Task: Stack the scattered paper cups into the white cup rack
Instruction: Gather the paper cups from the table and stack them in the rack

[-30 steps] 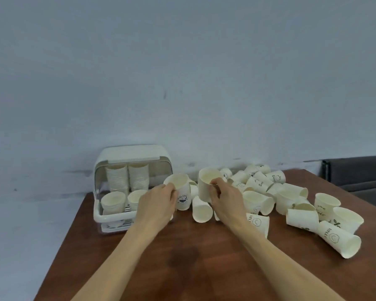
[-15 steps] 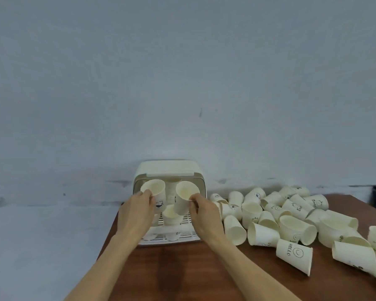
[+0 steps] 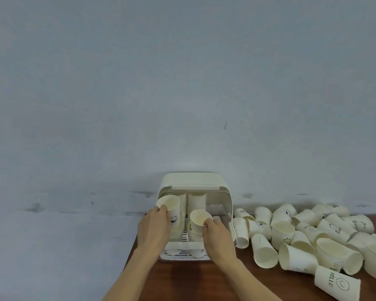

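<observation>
The white cup rack stands at the table's far left corner against the wall, its clear front raised. Inside it are stacks of paper cups. My left hand grips one cup by its rim, held above the rack's left front stack. My right hand pinches the rim of a second cup, which sits low on the right front stack. Several loose cups lie scattered on the table to the right of the rack.
The brown wooden table runs from the rack toward me and off to the right. A pale blue-grey wall rises right behind the rack. The table's left edge lies just left of the rack.
Both hands carried their cups from the loose pile over to the rack. Since half a second ago the right-hand cup has dropped lower onto the right front stack.
</observation>
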Tool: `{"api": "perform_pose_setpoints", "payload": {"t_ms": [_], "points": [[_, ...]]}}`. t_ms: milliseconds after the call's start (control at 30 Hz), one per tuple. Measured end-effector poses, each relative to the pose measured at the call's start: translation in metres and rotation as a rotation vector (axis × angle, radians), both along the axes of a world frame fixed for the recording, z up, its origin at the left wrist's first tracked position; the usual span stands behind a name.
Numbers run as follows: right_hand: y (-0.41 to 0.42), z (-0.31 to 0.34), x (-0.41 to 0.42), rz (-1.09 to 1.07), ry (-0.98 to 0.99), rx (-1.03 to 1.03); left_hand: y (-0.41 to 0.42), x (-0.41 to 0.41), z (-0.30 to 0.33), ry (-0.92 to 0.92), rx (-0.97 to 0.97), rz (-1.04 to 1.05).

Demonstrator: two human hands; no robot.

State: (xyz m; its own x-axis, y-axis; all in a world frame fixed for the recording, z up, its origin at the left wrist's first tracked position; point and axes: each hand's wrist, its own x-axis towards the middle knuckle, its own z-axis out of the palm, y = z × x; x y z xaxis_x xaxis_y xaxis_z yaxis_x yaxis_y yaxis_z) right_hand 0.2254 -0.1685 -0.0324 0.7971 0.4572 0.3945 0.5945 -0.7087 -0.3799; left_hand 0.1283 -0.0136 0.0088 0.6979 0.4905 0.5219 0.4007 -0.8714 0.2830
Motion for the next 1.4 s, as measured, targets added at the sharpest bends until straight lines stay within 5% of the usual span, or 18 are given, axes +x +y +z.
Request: {"api": "perform_pose_setpoints", "payload": {"t_ms": [533,1400], "points": [[-0.003,-0.032,-0.006,0.021,-0.187,-0.177,-0.006,0.023,-0.039,0.124,0.231,-0.003],[-0.007,-0.028,0.016,0.182,-0.118,-0.232,-0.033,0.019,-0.06,0.344,0.143,0.056]]}}
